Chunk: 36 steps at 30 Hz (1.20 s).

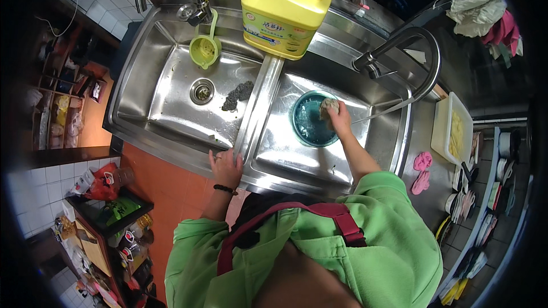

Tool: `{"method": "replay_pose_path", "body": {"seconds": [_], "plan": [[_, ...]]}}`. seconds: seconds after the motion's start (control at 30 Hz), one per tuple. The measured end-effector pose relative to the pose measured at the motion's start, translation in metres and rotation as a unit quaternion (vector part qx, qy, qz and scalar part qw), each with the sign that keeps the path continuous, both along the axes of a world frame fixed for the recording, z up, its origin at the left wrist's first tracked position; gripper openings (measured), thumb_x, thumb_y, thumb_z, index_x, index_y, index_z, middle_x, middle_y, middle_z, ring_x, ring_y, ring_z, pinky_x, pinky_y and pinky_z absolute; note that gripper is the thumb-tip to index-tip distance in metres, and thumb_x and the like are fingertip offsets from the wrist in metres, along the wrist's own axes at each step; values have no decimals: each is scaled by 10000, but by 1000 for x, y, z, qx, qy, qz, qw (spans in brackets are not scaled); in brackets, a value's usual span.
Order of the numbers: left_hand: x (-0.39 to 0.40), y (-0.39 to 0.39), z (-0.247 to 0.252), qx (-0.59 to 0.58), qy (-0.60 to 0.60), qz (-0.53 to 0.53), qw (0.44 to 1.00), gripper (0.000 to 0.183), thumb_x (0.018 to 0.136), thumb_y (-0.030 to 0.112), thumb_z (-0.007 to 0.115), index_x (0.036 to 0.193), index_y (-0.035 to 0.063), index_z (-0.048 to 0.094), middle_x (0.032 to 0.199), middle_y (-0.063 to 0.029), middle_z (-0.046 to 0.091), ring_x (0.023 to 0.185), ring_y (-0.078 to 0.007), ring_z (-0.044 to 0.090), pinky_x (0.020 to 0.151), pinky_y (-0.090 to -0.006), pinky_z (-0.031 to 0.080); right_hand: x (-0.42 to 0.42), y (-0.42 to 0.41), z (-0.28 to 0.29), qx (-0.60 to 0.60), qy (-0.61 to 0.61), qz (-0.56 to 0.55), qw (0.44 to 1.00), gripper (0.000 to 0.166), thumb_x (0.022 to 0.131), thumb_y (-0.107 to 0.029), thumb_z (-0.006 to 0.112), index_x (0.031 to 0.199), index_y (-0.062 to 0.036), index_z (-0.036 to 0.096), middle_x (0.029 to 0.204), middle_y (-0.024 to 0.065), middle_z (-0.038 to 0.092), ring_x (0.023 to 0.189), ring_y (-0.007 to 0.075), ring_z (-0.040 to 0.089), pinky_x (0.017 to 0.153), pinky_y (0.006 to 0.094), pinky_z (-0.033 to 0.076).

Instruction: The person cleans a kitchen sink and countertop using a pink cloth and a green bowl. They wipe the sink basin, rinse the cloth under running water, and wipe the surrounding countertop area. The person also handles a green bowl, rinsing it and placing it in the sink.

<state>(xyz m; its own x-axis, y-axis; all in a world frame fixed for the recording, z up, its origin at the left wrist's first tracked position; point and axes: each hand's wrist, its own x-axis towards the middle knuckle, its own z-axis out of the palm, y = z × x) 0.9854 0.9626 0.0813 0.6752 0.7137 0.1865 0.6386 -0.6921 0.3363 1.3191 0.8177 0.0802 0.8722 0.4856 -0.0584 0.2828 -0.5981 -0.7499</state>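
Observation:
My right hand grips a wadded, greyish-brown cloth over a round teal basin in the right bowl of a stainless steel double sink. Liquid seems to fill the basin. From the right gooseneck faucet, a thin stream of water runs towards it, passing behind or beside my wrist. My left hand rests on the sink's front rim near the divider, fingers spread and holding nothing. A yellow detergent jug stands upright at the back of the divider. Part of the cloth is hidden by my fingers.
Dark steel wool or scourer lies in the left bowl beside the drain. A green strainer cup hangs below the left faucet. To the right are pink gloves or cloths and a white tub.

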Motion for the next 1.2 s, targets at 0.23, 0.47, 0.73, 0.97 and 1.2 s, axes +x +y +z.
{"method": "replay_pose_path", "body": {"seconds": [0.23, 0.47, 0.73, 0.97, 1.2], "plan": [[3, 2, 5, -25, 40, 2, 999, 280, 774, 229, 542, 963, 23, 546, 806, -119, 579, 852, -269, 525, 957, -497, 228, 7, -41, -105, -187, -18, 32, 982, 399, 746, -246, 538, 1101, -92, 441, 1026, 208, 538, 919, 366, 527, 795, 406, 423], [4, 0, 14, -44, 77, 15, 996, 263, 780, 185, 515, 995, 35, 529, 890, -121, 567, 912, -272, 506, 971, -486, 193, 2, -16, -142, -386, 121, 236, 884, 342, 716, -264, 545, 1004, -83, 565, 1038, 175, 556, 984, 325, 511, 846, 384, 403], [106, -20, 53, -75, -118, -155, 978, 358, 705, 45, 544, 1059, 50, 493, 1142, -109, 491, 1091, -304, 437, 929, -433, 305, 30, -42, -156, -264, 77, 177, 945, 337, 678, -212, 593, 982, -68, 562, 969, 186, 565, 888, 359, 540, 791, 399, 431], [205, -77, -84, -687, -162, 0, 709, 365, 828, 199, 509, 1167, 96, 422, 1095, -36, 507, 939, -184, 518, 774, -308, 423, 31, -50, -150, -288, 118, 202, 929, 303, 717, -186, 542, 973, -25, 535, 1000, 200, 542, 915, 362, 525, 800, 404, 412], [248, -102, -139, -857, -114, 215, 455, 644, 781, 636, 372, 1141, 105, 431, 1082, -63, 516, 941, -232, 514, 777, -390, 407, -2, -50, -198, 173, 388, -105, 899, 348, 713, -52, 553, 1055, -38, 488, 1030, 138, 528, 875, 308, 534, 766, 313, 434]]}}
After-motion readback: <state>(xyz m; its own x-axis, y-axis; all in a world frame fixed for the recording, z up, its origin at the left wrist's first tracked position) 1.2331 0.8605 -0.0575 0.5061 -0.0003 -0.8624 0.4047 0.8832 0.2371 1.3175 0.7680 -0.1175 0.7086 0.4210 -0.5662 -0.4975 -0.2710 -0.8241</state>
